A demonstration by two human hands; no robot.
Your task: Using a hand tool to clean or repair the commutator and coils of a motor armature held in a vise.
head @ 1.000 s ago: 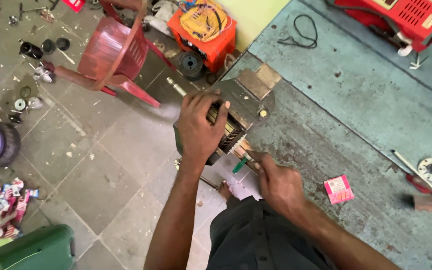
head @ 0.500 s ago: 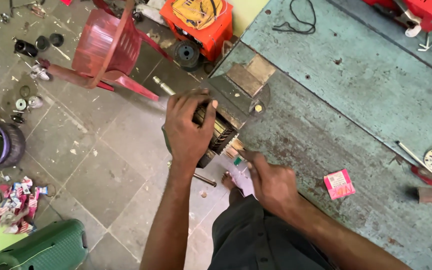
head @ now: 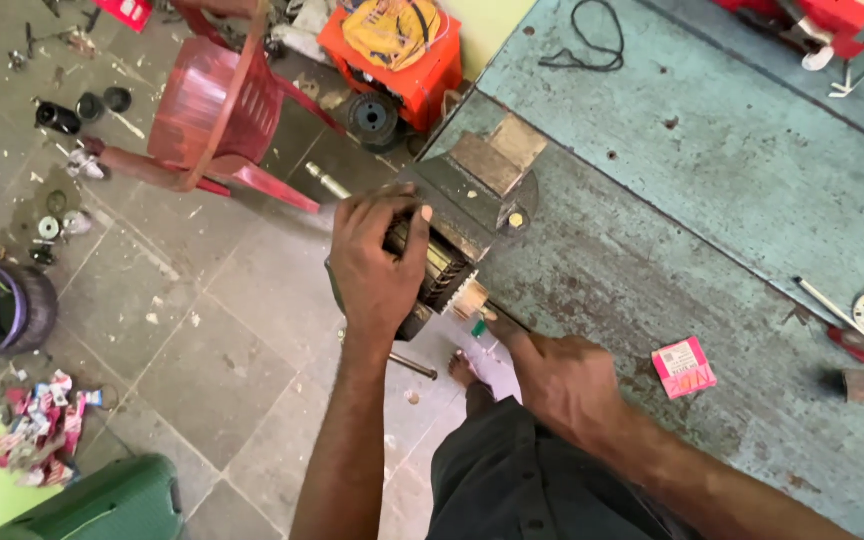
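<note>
1. Two hands work on one dark metal motor part (head: 442, 250) clamped in the vise (head: 487, 170) at the edge of the blue-green bench (head: 672, 170).
2. The left hand (head: 372, 265) lies on the motor part – fingers curled tight over it.
3. The right hand (head: 562, 380) is just below the vise – fingers nearly closed, pinching something too small to tell.
4. A small pink packet (head: 684, 366) lies on the bench, right of the vise.

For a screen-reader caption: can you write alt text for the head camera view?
Seen from above, a person's left hand grips a motor core clamped in a bench vise, while the right hand rests on the worn blue workbench. A red plastic chair stands on the tiled floor.
</note>
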